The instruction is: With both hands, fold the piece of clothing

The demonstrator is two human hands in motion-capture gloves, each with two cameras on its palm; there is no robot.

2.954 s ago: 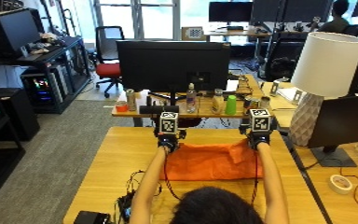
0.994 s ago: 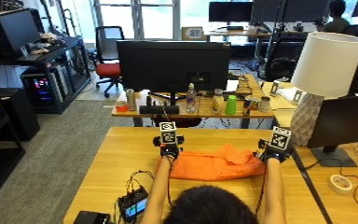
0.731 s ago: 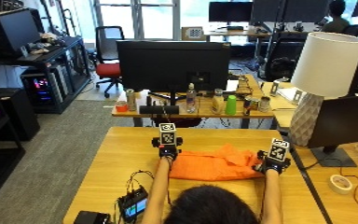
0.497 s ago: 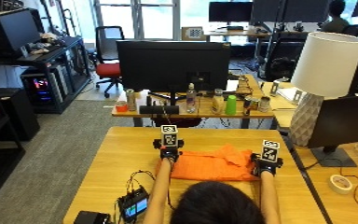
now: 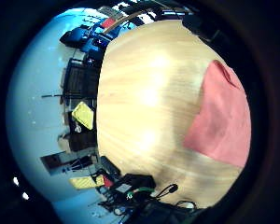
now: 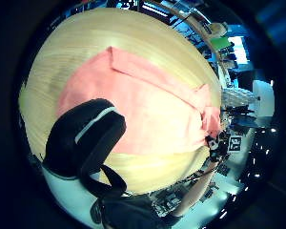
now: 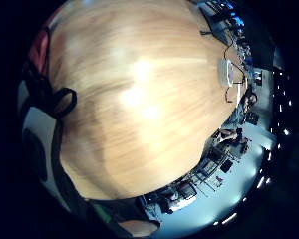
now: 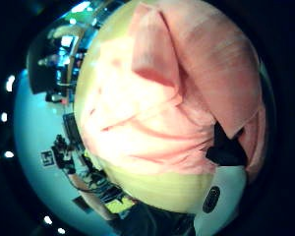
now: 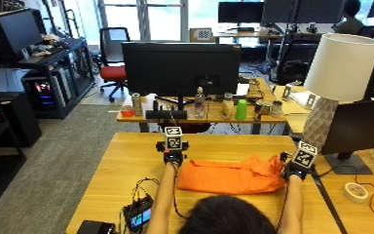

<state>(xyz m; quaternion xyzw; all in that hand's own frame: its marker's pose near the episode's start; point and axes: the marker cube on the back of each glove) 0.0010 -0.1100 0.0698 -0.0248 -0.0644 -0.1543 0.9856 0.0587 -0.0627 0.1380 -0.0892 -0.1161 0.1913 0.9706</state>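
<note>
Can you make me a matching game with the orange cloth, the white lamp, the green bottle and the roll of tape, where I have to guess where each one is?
Things:
1. crumpled orange cloth
2. tall white lamp with a patterned base
3. green bottle
4. white roll of tape

Places:
A. on the far desk, in front of the big black monitor
B. flat on the wooden table, near its right corner
C. between the left hand and the right hand
D. standing to the right of the table

Pairs: 1-C, 2-D, 3-A, 4-B
</note>
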